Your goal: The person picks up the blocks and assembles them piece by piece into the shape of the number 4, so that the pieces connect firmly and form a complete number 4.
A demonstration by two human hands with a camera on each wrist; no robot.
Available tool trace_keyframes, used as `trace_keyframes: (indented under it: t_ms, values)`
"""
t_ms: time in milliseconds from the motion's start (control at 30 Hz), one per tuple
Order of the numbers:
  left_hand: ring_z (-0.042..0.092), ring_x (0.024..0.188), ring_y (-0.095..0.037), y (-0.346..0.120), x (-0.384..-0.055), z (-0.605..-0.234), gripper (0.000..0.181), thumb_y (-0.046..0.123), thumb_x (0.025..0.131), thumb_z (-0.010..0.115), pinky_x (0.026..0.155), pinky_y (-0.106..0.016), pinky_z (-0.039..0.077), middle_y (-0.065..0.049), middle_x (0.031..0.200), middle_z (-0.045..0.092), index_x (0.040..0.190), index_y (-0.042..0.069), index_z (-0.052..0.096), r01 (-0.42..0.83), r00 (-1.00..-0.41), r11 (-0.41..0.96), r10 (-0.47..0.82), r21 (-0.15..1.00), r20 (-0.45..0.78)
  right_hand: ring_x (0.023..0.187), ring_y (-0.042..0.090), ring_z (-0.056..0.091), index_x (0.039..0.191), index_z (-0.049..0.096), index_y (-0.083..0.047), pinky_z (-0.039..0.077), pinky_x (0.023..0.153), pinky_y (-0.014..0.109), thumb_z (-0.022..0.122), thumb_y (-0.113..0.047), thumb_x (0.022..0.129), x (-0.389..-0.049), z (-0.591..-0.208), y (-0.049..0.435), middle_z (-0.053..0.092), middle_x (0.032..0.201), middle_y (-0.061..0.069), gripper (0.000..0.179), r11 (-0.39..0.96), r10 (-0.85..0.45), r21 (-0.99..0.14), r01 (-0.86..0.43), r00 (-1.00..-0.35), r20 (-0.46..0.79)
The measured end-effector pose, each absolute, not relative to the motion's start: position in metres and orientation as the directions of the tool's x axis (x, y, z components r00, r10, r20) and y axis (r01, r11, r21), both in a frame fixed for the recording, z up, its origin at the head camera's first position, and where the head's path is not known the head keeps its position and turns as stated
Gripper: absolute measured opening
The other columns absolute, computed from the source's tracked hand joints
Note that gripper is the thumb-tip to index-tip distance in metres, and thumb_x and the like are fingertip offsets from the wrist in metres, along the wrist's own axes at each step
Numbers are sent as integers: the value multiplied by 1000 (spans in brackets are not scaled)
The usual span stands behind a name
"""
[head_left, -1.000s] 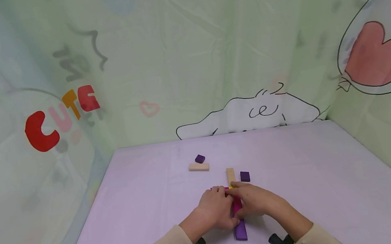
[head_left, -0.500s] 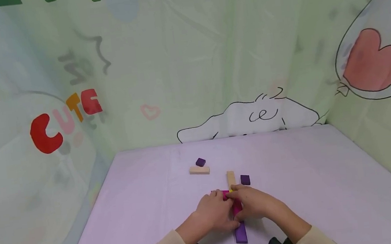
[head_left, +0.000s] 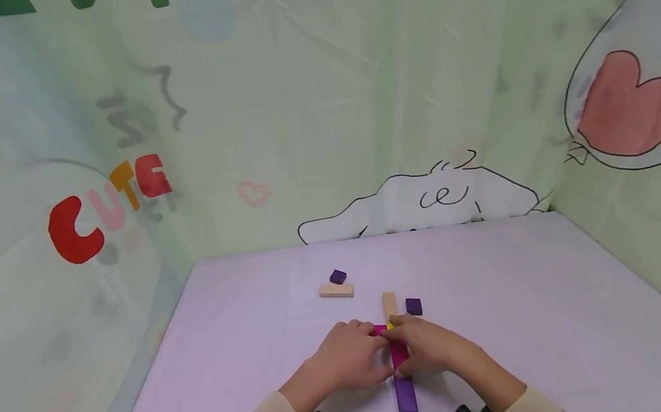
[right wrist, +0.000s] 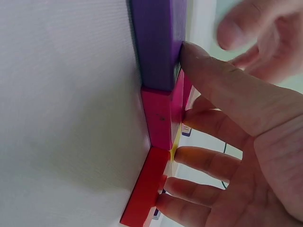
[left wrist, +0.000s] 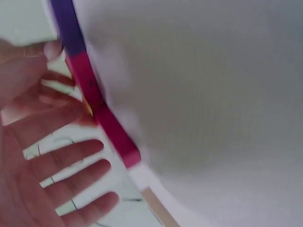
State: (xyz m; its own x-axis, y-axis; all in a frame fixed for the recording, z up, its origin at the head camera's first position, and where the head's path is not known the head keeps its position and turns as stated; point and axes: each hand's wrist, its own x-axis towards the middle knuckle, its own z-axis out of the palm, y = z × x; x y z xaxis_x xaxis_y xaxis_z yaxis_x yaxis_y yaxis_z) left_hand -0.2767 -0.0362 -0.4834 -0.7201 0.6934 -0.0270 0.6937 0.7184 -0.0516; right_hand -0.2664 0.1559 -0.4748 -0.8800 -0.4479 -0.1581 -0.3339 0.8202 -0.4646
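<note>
My left hand (head_left: 348,357) hovers at the left side of a row of blocks, its fingers straight and spread in the left wrist view. From the right, my right hand (head_left: 432,344) rests on the row, its thumb against the purple block (right wrist: 158,42) and its relaxed fingertips along the magenta block (right wrist: 161,116) and red block (right wrist: 146,189). A bit of yellow block (head_left: 390,326) shows under the right fingers. A second magenta block (left wrist: 118,138) branches to the left. A plain wooden block (head_left: 389,304) extends the row at its far end. The fingers cover part of the join.
Right of the far wooden block lies a dark purple cube (head_left: 413,306). Farther back on the lilac table (head_left: 247,338) lie another wooden block (head_left: 337,291) and a second dark purple cube (head_left: 338,276). A printed curtain (head_left: 320,112) hangs behind the table.
My left hand has drawn slightly left, away from the row, so more of the long magenta block shows. My right hand stays nearly in place. The head view has tilted up a little.
</note>
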Motion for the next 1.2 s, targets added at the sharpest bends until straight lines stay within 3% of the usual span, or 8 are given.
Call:
trace_keyframes:
  t_ms: [100,200,267,433,567,867,1067,1200]
  values:
    - [66,100,-16,-46,-292,-474,37,50,96,64,85,-33,55,5,114,72,122,27,76,677,-735,735,678,38,-10,141,46,48,135,68,-5,43,113,61,93,-24,75,-266,-475,155,50,153,26,67,834,-429,-454,-312,-885,-180]
    - [69,104,-18,-60,-313,-467,36,42,99,63,89,-36,57,2,117,74,124,20,75,610,-789,785,614,107,-1,142,44,48,136,68,-5,43,113,58,93,-25,76,-266,-477,154,50,153,24,68,848,-412,-439,-297,-890,-195]
    - [69,111,-20,-69,-328,-466,38,39,100,62,95,-38,57,-2,122,74,128,15,73,560,-826,820,563,116,2,143,43,47,136,68,-5,44,114,57,93,-25,76,-266,-478,153,50,154,22,68,855,-403,-430,-289,-892,-203]
    - [70,101,-22,-84,-358,-469,31,26,99,63,92,-40,57,-6,112,76,122,9,74,493,-869,859,495,136,20,145,42,45,137,67,-6,44,114,57,92,-25,77,-265,-479,150,48,156,20,67,860,-388,-438,-263,-894,-224]
    - [71,109,-23,-68,-364,-467,29,22,100,61,97,-40,57,-7,116,76,122,8,74,519,-851,834,524,187,23,145,41,45,137,67,-5,43,115,56,92,-24,77,-263,-477,151,48,156,21,68,861,-383,-434,-263,-899,-214]
    - [64,124,-20,13,-375,-470,30,30,103,64,106,-36,53,0,128,71,130,20,72,593,-786,771,617,231,-42,146,42,44,136,67,-4,43,113,58,92,-26,76,-265,-478,156,47,157,23,68,851,-410,-429,-303,-894,-182]
    - [64,115,-19,32,-382,-484,32,36,94,77,99,-37,55,4,126,72,123,24,78,623,-740,723,668,298,-74,144,37,48,137,67,-5,46,105,67,92,-30,77,-261,-478,154,49,156,15,70,848,-433,-413,-330,-883,-182]
    - [65,109,-15,35,-387,-492,31,38,91,80,94,-34,55,7,121,74,119,25,80,640,-713,696,696,326,-85,141,33,50,137,67,-6,49,106,60,91,-31,77,-259,-476,154,52,153,14,69,848,-446,-395,-354,-879,-167]
